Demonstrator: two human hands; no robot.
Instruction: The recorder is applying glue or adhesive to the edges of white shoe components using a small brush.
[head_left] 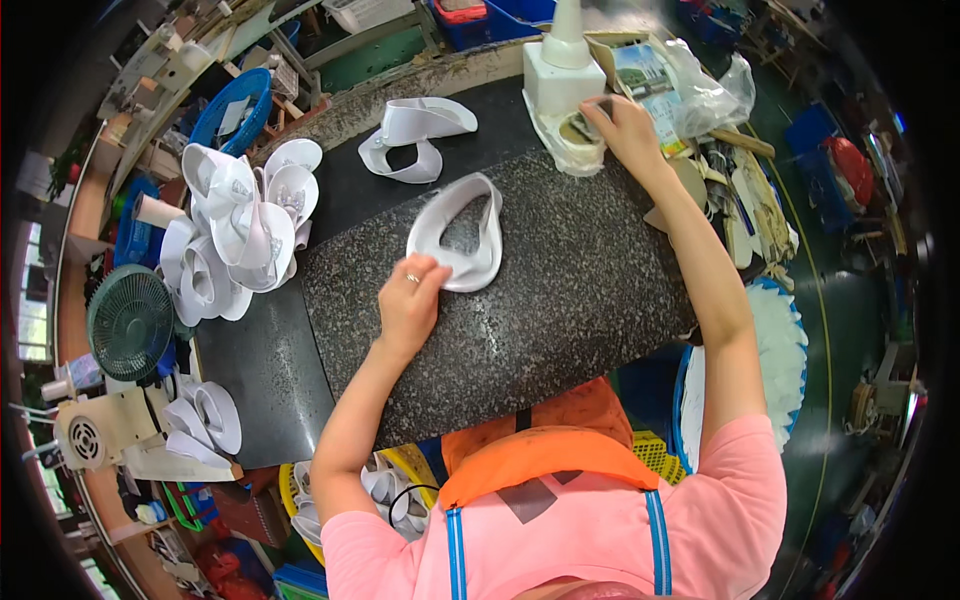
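Note:
My left hand (411, 300) pinches the near end of a white shoe upper (430, 222), a curved open loop held over the speckled stone slab (580, 270). My right hand (627, 130) reaches to the far side, its fingers closed just above the opening of a cut white plastic container (563, 95). A small dark bit shows at those fingertips, too little to name. Inside the container's opening lies something yellowish. Another white shoe upper (408, 125) rests on the dark table beyond the slab.
White uppers are heaped in a pile (250, 215) at the left, with a few more (205, 420) nearer me. A green fan (130, 320) stands beyond the table's left edge. A crumpled clear plastic bag (715, 95) and scraps lie at the far right. Below right is a blue-rimmed basket (797, 370).

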